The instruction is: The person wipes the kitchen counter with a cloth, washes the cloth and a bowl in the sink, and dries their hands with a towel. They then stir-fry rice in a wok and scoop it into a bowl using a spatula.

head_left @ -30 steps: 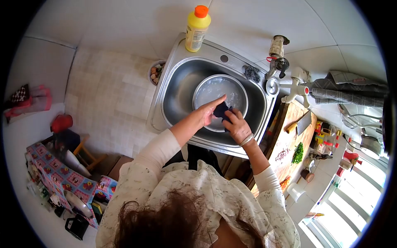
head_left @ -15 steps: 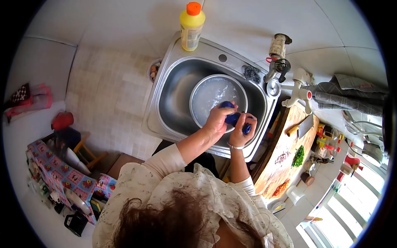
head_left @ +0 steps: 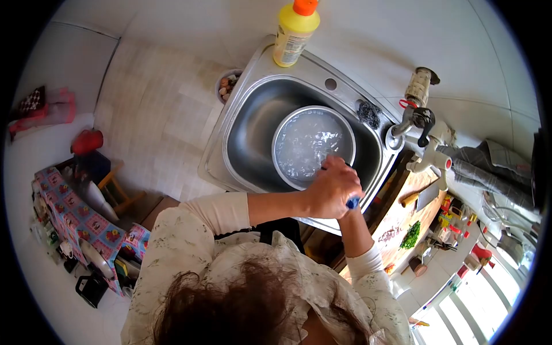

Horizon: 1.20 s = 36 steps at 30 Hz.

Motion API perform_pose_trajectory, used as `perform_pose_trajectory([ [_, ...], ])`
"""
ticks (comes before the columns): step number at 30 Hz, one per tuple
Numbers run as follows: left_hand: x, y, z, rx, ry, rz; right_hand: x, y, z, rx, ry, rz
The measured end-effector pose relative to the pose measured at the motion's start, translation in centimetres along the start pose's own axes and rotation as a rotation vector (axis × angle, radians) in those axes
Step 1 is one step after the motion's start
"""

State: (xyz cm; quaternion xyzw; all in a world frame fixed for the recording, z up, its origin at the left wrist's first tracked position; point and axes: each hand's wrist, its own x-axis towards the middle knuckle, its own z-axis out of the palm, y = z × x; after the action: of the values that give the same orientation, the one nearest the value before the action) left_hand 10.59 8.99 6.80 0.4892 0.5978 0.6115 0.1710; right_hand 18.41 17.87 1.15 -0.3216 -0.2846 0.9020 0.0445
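Observation:
My left hand point(head_left: 323, 194) is closed over the near right rim of a round metal basin point(head_left: 278, 150). It grips what looks like a wet dark blue cloth point(head_left: 352, 202), of which only a small end sticks out at the right. My right hand point(head_left: 347, 178) is pressed against the left one, its fingers closed and partly hidden, on the same bunched cloth. Cloudy, sudsy water point(head_left: 310, 144) fills much of the basin, which stands in a stainless steel sink point(head_left: 247, 115).
A yellow bottle point(head_left: 295, 34) with an orange cap stands on the sink's back ledge. A dark scrubber point(head_left: 369, 114) lies near the tap point(head_left: 411, 118). At the right, a wooden board point(head_left: 397, 221) carries a cleaver point(head_left: 428, 192) and chopped greens point(head_left: 410, 234). A bowl of eggshells point(head_left: 226, 85) sits left.
My hands have come together and turned, covering most of the blue cloth, and have shifted slightly right and nearer me. The camera view has shifted, too.

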Motion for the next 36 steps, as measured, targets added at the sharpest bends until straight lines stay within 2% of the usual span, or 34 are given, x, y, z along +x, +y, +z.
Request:
perform_pose_trajectory([
  [2,-0.5,-0.2,0.2,0.003,-0.161,0.149,-0.3,-1.8,1.5,-0.649,0.016,-0.052],
  [3,-0.5,0.2,0.0,0.061,-0.185,0.245,0.0,-3.4,3.0,-0.09,0.084,0.351],
  [5,-0.4,0.7,-0.4,0.193,-0.334,0.561,-0.5,-5.4,6.7,-0.192,0.112,0.465],
  [6,-0.4,1.0,-0.4,0.233,-0.399,0.629,-0.6,-5.7,7.8,-0.243,0.128,0.521],
  [8,-0.3,1.5,-0.4,0.314,-0.529,0.769,-0.4,-5.9,8.2,-0.404,0.041,0.487],
  [11,-0.3,0.3,0.3,0.407,-0.453,0.862,0.2,-5.7,8.0,-0.548,0.011,0.461],
  [14,-0.6,-0.9,1.5,0.195,-0.803,0.605,1.4,-5.0,6.7,-0.709,-0.007,0.435],
  [16,-0.6,-2.3,2.2,0.362,-0.839,0.813,2.2,-4.7,6.7,-0.887,0.0,0.395],
  [18,-0.8,-4.2,2.6,0.538,-0.862,1.028,3.3,-3.6,5.3,-0.799,0.087,0.368],
  [20,-2.9,-7.0,3.8,0.093,-0.865,0.651,4.1,-2.5,3.2,-0.751,0.083,0.396],
  [23,-1.7,-6.0,1.8,0.881,-1.095,1.104,3.0,-3.4,4.7,-0.112,0.132,0.52],
  [24,-1.9,-6.3,1.4,1.338,-0.69,1.62,3.5,-3.3,1.6,-0.026,-0.056,0.574],
  [25,-2.3,-6.3,0.9,1.742,-0.115,2.067,3.0,-3.4,1.4,-0.044,-0.077,0.553],
  [26,-2.7,-6.1,0.5,1.45,-0.35,1.738,2.6,-3.5,1.3,-0.064,-0.1,0.534],
  [28,-2.7,-6.0,-0.5,1.663,-0.092,1.892,2.0,-4.3,1.4,-0.105,-0.186,0.55],
  [30,-2.6,-5.9,-1.5,1.858,0.21,2.023,1.0,-5.8,2.3,-0.12,-0.124,0.625],
  [32,-3.0,-6.1,-3.0,1.605,-0.089,1.734,-0.1,-6.8,2.8,-0.146,-0.115,0.663],
  [34,-3.5,-6.4,-4.4,1.34,-0.35,1.432,-0.9,-6.4,2.6,-0.212,-0.062,0.564],
  [36,-4.1,-6.2,-5.0,1.185,-0.44,1.042,-1.4,-5.1,2.5,-0.287,0.07,0.388],
])
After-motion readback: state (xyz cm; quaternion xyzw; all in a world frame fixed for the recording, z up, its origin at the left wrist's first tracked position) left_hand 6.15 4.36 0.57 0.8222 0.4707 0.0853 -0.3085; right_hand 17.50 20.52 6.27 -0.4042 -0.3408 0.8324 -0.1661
